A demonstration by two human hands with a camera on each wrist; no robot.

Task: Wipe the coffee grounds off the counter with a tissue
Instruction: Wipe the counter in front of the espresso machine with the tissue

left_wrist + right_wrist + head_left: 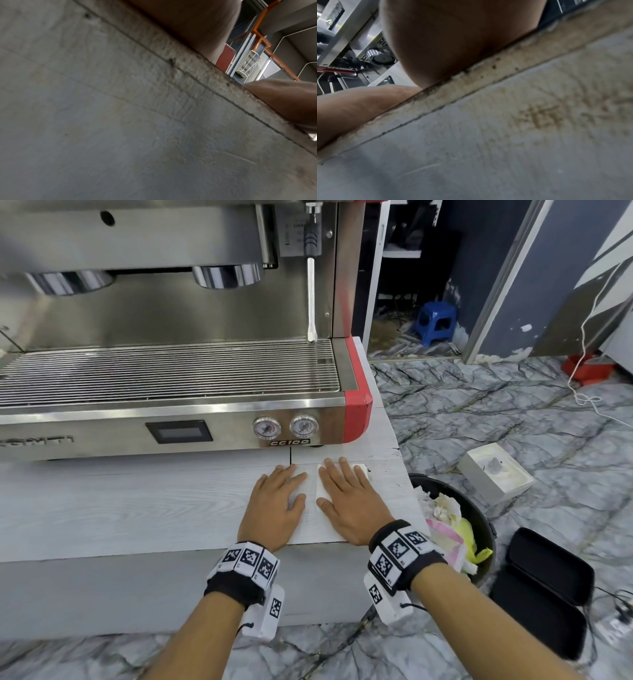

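A white tissue (310,508) lies flat on the pale wood-grain counter (137,501), near its right end. Both hands press down on it with straight, spread fingers. My left hand (279,498) covers the tissue's left part and my right hand (346,494) covers its right part. A few dark specks of coffee grounds (369,470) show just past the tissue's far right corner. Each wrist view shows mostly the counter's front face (120,121) (505,135), with the heel of the left hand (188,24) or right hand (453,40) resting on the top edge.
A steel and red espresso machine (171,378) fills the back of the counter. On the floor to the right stand a black bin (479,508) holding crumpled waste, a white tissue box (495,474) and an open black case (541,594).
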